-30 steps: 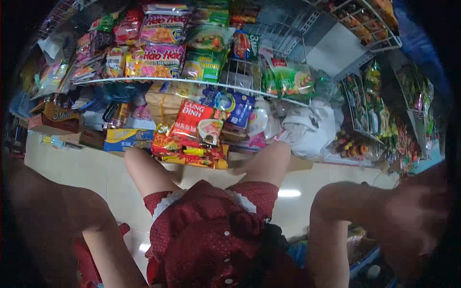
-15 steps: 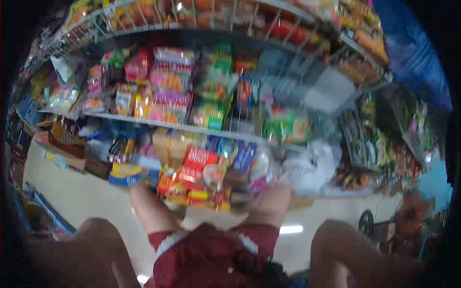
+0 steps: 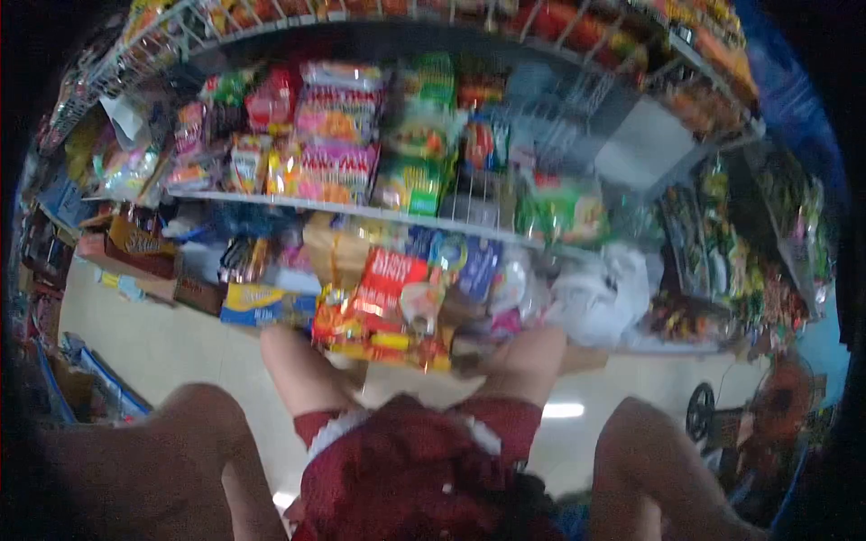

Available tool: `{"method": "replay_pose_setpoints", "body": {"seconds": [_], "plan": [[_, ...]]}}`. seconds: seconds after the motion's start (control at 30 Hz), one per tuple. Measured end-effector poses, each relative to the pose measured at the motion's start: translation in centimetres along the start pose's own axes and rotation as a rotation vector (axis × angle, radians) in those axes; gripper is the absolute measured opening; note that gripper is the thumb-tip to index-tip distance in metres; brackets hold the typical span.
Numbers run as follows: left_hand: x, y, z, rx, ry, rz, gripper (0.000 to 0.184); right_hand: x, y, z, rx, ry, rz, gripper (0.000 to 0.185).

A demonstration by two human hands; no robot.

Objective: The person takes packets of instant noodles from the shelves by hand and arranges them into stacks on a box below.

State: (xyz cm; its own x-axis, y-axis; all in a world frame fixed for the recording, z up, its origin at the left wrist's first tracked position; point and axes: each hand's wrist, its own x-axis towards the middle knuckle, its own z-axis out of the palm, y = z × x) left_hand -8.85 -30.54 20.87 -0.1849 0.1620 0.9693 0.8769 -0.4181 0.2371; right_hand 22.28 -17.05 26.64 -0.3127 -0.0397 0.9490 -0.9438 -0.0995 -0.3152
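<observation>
Neither of my hands shows. My left arm (image 3: pixel 194 433) and right arm (image 3: pixel 636 451) are bent at the sides, and both run out of the frame at the bottom. Between them are my maroon clothing (image 3: pixel 406 469) and my bare legs, pointing at a shelf. Close beyond my knees lie a red packet (image 3: pixel 390 281), red-and-yellow packets (image 3: pixel 338 325) and a blue-and-yellow box (image 3: pixel 266 305). On the wire shelf (image 3: pixel 361 209) above stand pink packets (image 3: pixel 336 171) and green packets (image 3: pixel 415 185). Nothing in view is being touched by a hand.
A white plastic bag (image 3: pixel 604 302) sits low on the right. An orange-brown fan (image 3: pixel 780 401) and a black wheel (image 3: pixel 700 410) stand at the far right. Blue-edged crates (image 3: pixel 99 388) are on the left. A wire rack (image 3: pixel 559 27) overhangs the top.
The view has tilted down and turned slightly left, so the shelves sit higher and further right in it. More of the fan and crates shows. No goods have visibly moved.
</observation>
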Motion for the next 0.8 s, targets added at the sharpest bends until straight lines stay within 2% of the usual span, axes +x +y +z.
{"method": "replay_pose_setpoints", "body": {"seconds": [0.07, 0.17, 0.2, 0.23, 0.33, 0.37, 0.4, 0.43, 0.47, 0.5, 0.53, 0.63, 0.67, 0.7, 0.73, 0.8], "plan": [[-1.3, 0.6, 0.3, -0.011, -0.04, -0.079, 0.027, -0.6, -1.0, 1.2, 0.071, 0.024, 0.018, 0.01], [-1.3, 0.3, 2.3, -0.027, 0.014, -0.076, 0.028, 0.9, -3.2, 1.7, 0.146, -0.098, 0.006, 0.012], [-1.2, 0.3, 3.3, -0.036, 0.031, -0.085, 0.028, 0.2, -3.4, 0.5, 0.052, -0.141, -0.207, 0.008], [-1.6, 0.5, 4.3, -0.045, 0.047, -0.108, 0.029, -0.5, -3.0, -1.3, 0.046, -0.146, -0.189, 0.008], [-2.1, 1.2, 6.3, -0.073, 0.013, -0.165, 0.03, -4.2, 0.5, -8.4, -0.428, 0.553, -0.205, 0.046], [-1.9, 1.0, 7.3, -0.081, 0.009, -0.159, 0.03, -4.1, 3.7, -10.8, -0.362, 0.744, 0.006, 0.039], [-2.2, 1.0, 7.8, -0.091, -0.001, -0.16, 0.031, -5.6, 5.8, -15.1, -0.869, 0.827, 0.319, 0.034], [-1.6, 1.1, 9.1, -0.102, -0.009, -0.16, 0.031, -7.0, 7.3, -17.5, -1.489, 0.595, 0.614, 0.03], [-2.9, -0.3, 12.8, -0.352, -0.032, -0.342, 0.031, -10.1, 9.1, -21.1, -1.579, 0.633, 0.767, 0.03], [-4.4, -2.6, 15.8, -0.403, -0.134, -0.522, 0.039, -16.0, 10.4, -27.3, -1.714, 0.519, 0.743, 0.034], [-6.3, -4.9, 18.7, -0.323, -0.221, -0.605, 0.045, -17.8, 11.0, -28.9, -1.803, 0.434, 0.913, 0.043], [-12.1, -10.8, 25.5, -0.408, -0.368, -1.044, 0.05, -19.1, 12.8, -28.4, -1.733, 0.551, 1.11, 0.05], [-12.8, -11.7, 26.9, -0.399, -0.41, -1.039, 0.047, -18.5, 12.9, -27.9, -1.68, 0.546, 1.159, 0.052], [-13.5, -12.5, 28.1, -0.386, -0.453, -1.037, 0.045, -18.8, 13.2, -28.1, -1.68, 0.56, 1.068, 0.048], [-14.3, -13.8, 29.5, -0.379, -0.517, -1.079, 0.039, -18.9, 13.2, -28.2, -1.672, 0.562, 1.067, 0.048], [-13.6, -13.2, 30.5, -0.407, -0.482, -1.189, 0.038, -18.2, 13.1, -27.9, -1.51, 0.654, 1.046, 0.045]]}}
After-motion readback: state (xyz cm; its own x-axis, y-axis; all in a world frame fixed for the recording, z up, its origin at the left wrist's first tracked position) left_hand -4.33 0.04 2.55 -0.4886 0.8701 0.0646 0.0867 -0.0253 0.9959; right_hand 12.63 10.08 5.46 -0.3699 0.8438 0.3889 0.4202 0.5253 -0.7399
